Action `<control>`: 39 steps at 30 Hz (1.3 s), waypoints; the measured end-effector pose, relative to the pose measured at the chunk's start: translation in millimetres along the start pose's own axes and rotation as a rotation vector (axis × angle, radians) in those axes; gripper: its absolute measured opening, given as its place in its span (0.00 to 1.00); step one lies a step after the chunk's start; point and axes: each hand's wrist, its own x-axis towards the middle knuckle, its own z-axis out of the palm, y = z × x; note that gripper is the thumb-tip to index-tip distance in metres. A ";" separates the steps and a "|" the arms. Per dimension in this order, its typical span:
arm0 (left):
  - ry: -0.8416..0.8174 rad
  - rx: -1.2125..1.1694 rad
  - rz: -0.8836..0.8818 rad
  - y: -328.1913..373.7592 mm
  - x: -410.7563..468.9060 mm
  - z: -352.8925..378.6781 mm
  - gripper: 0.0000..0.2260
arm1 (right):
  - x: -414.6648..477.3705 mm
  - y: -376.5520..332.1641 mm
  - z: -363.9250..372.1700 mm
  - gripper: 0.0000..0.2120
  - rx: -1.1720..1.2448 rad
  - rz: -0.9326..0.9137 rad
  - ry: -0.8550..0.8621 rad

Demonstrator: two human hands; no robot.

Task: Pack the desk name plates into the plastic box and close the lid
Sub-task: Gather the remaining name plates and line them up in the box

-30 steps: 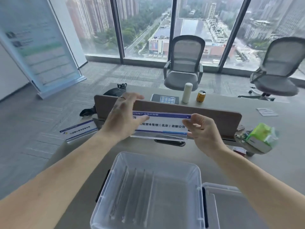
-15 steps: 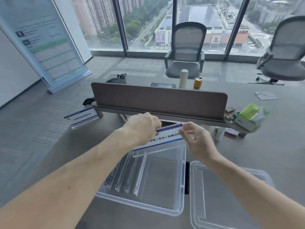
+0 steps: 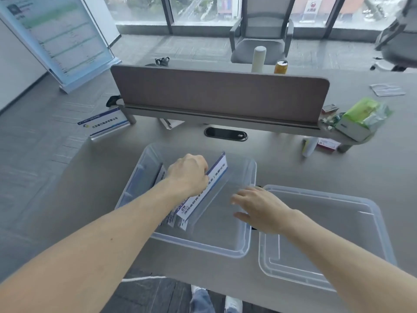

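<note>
A clear plastic box (image 3: 246, 249) sits on the desk in front of me. My left hand (image 3: 188, 172) is shut on a white and blue name plate (image 3: 206, 190), holding it on edge inside the box, leaning against several other plates (image 3: 160, 175) stacked at the box's left side. My right hand (image 3: 257, 206) hovers over the box's right part with fingers spread, holding nothing. The clear lid (image 3: 327, 240) lies flat to the right of the box. One more name plate (image 3: 103, 124) stands at the desk's far left corner.
A brown divider screen (image 3: 221, 93) runs across the desk behind the box, with a black cable port (image 3: 225, 133) below it. A green tissue pack (image 3: 363, 118) and small items lie at the right. A white bottle (image 3: 258, 58) and a can (image 3: 280, 67) stand beyond the screen.
Both hands carried the name plate from in front of the divider down into the box. My right hand has let go of it and drawn back; the plate has turned lengthwise.
</note>
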 end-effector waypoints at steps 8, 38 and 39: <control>-0.076 -0.129 -0.136 -11.0 17.7 77.2 0.14 | 17.6 16.5 42.1 0.21 -0.146 -0.057 -0.100; -0.187 -0.050 -0.204 -28.4 40.8 124.7 0.17 | 21.7 4.6 63.3 0.21 -0.184 0.043 0.110; -0.187 -0.049 -0.203 -27.7 40.8 125.1 0.17 | 21.7 4.2 62.9 0.21 -0.178 0.043 0.112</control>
